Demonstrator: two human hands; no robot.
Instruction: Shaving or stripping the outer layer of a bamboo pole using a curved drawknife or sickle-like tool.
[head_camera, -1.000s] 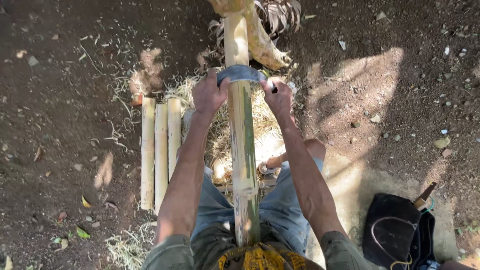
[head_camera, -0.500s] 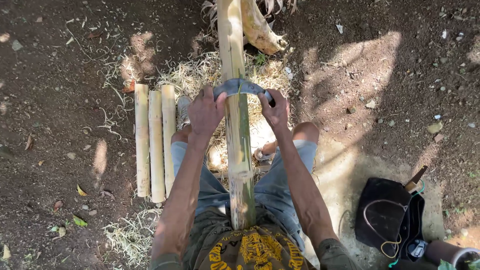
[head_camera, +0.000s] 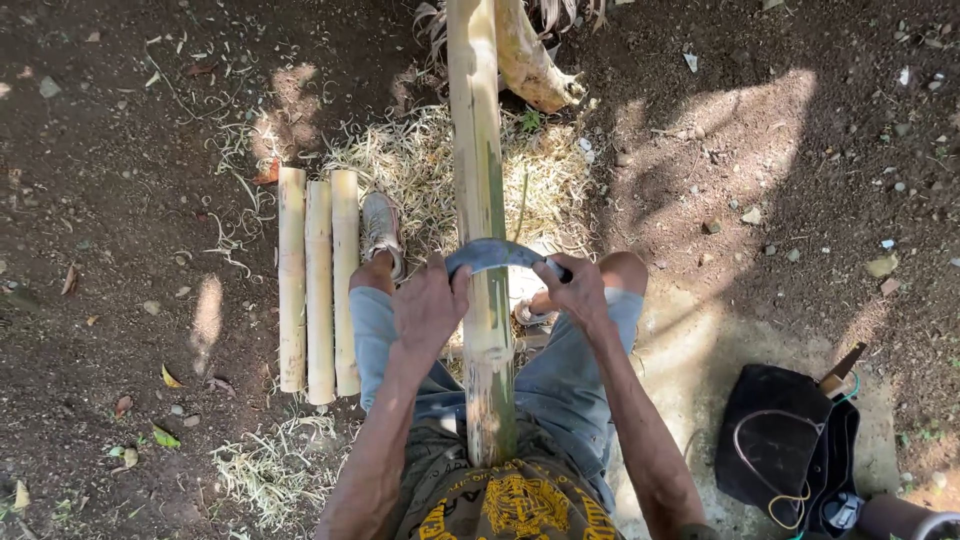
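We grip a curved blade (head_camera: 497, 254) across the long bamboo pole (head_camera: 480, 200), left hand (head_camera: 428, 310) and right hand (head_camera: 575, 292) on either side of the pole. Three cut bamboo lengths (head_camera: 318, 285) lie left of the pole, a black bag (head_camera: 775, 440) well right.

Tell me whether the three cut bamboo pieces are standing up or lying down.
Lying down. The three cut bamboo pieces lie flat on the dirt ground, side by side and parallel, beside the person's left hand.
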